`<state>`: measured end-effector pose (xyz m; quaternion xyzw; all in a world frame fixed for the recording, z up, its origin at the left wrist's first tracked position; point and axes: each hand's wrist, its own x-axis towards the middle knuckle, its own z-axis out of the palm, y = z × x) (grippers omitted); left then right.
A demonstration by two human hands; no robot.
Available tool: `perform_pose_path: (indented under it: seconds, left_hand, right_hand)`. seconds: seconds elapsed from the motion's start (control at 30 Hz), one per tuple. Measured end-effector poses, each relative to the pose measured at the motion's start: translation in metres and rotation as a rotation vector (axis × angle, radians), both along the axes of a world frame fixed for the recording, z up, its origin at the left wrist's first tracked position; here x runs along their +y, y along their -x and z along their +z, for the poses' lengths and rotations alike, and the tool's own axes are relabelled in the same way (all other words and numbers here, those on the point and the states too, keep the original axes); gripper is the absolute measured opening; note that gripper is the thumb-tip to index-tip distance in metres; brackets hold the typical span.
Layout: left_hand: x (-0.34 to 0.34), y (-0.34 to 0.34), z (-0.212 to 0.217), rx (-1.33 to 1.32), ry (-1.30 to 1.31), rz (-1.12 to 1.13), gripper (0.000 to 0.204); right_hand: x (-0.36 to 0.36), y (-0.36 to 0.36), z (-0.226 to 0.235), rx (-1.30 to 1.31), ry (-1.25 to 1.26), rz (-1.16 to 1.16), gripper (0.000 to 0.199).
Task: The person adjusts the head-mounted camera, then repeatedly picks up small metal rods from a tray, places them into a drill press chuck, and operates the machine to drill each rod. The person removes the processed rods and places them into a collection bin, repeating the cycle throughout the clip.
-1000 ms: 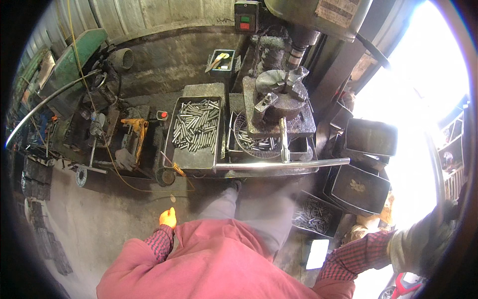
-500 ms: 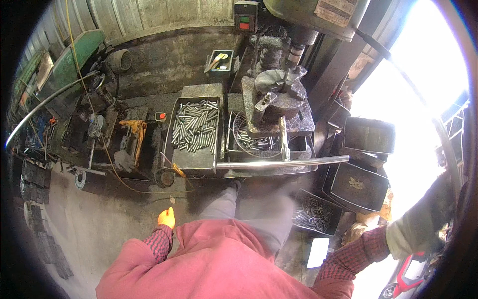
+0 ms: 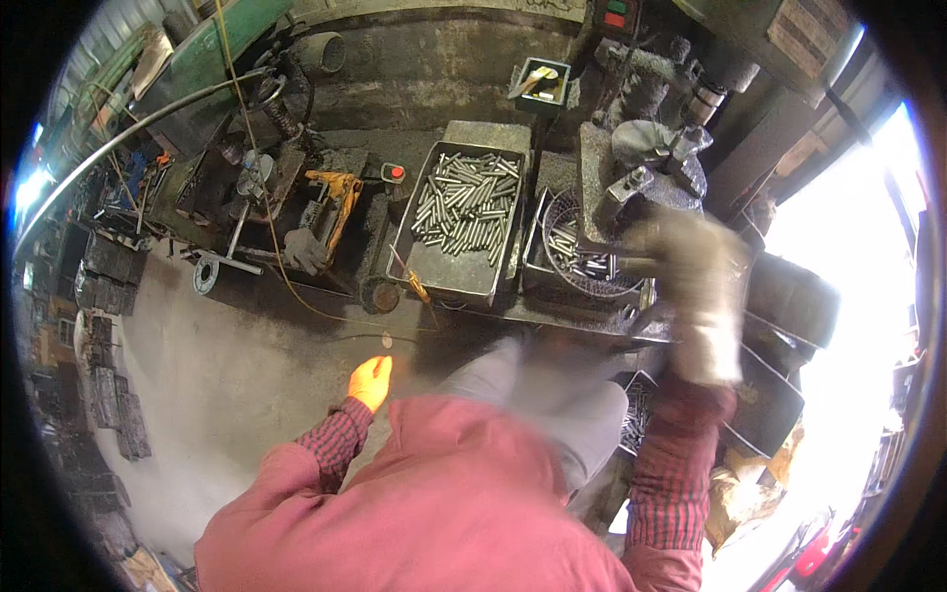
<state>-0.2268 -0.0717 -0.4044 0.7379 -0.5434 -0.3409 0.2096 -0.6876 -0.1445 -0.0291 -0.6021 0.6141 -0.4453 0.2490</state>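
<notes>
My left hand (image 3: 371, 383), in a bright orange glove, hangs over the floor to the left of my legs. Its fingers are curled in, and nothing shows in them. My right hand (image 3: 695, 281) wears a pale work glove and is smeared by motion in front of the drill press table. Whether its fingers grip anything is hidden by the blur. Just beyond it sits the round metal chuck (image 3: 646, 144) with its clamp (image 3: 626, 187). Below the table edge, a round wire guard (image 3: 577, 281) leans over a tray of short metal pins (image 3: 562, 239).
A large metal tray (image 3: 454, 271) of similar pins stands mid-bench. Left of it are an orange-handled tool (image 3: 340, 202), a grey glove (image 3: 307, 251) and a red-capped container (image 3: 394, 174). Dark bins (image 3: 794, 296) stand at the right. A yellow cord (image 3: 235, 89) hangs across the left side.
My right hand has swung inward from the far right to the drill press. The long shiny bar in front of it no longer shows. The view has shifted; my left hand stays low and closed.
</notes>
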Motion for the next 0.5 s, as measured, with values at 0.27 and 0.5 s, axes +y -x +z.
perform_pose_path:
  seconds: [0.27, 0.5]
  left_hand:
    - [-0.181, 0.162, 0.064, 0.109, 0.560, -0.329, 0.036]
    - [-0.421, 0.175, 0.053, -0.719, 0.013, -0.388, 0.024]
  right_hand:
    - [-0.020, -0.086, -0.136, 0.699, -0.041, 0.302, 0.031]
    - [-0.014, -0.075, -0.212, 1.252, -0.156, 0.112, 0.009]
